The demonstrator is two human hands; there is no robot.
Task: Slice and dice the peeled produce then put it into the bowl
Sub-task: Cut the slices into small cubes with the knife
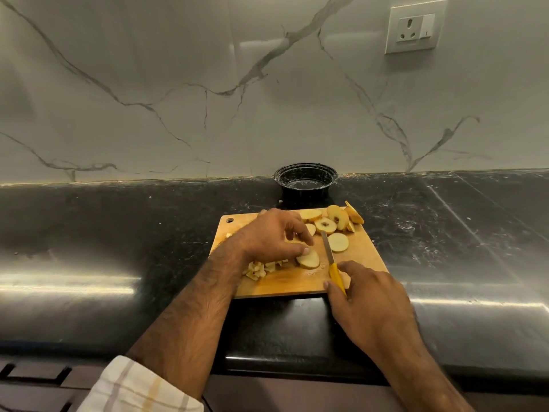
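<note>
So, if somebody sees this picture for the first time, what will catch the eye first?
Probably the wooden cutting board in the middle of the dark counter, where the left hand holds a slice and the right hand grips a yellow-handled knife. More slices lie at the board's far right corner, and a black bowl stands behind it against the marble wall.

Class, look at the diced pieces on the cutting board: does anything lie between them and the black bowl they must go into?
Yes. The left hand and the uncut slices at the board's far edge lie between the diced pieces and the black bowl.
</note>
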